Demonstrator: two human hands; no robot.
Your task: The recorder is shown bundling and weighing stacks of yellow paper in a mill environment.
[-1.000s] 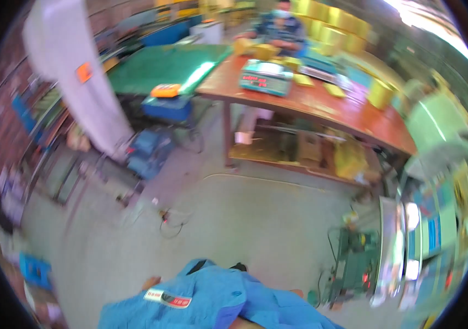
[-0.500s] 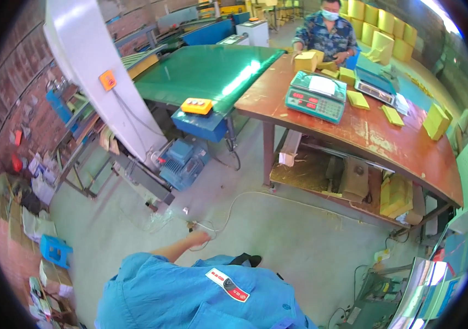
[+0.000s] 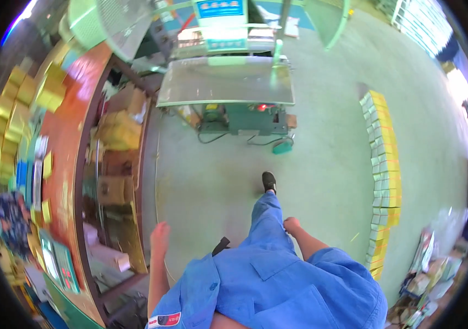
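My left hand (image 3: 160, 237) hangs low at my left side, beside the red-brown table. It is blurred by motion, so its finger pose is unclear, and I see nothing in it. By my right thigh is my right hand (image 3: 292, 224), its fingers curled in, with nothing visible in them. Both arms come out of blue work sleeves. One leg in blue trousers (image 3: 267, 216) reaches ahead, ending in a black shoe (image 3: 268, 181) on the grey floor. Neither hand touches the furniture around me.
At left runs the red-brown table (image 3: 61, 159), with a green scale (image 3: 61, 266), yellow blocks and a lower shelf holding boxes. A co-worker (image 3: 12, 219) is beyond it. Ahead stands a metal-topped machine (image 3: 228, 82). A long row of yellow-and-white stacks (image 3: 385, 164) lines the floor at right.
My view has swung to the right: the table and co-worker now lie at my left, and the metal-topped machine is ahead. My right hand has come into view, and one foot is forward.
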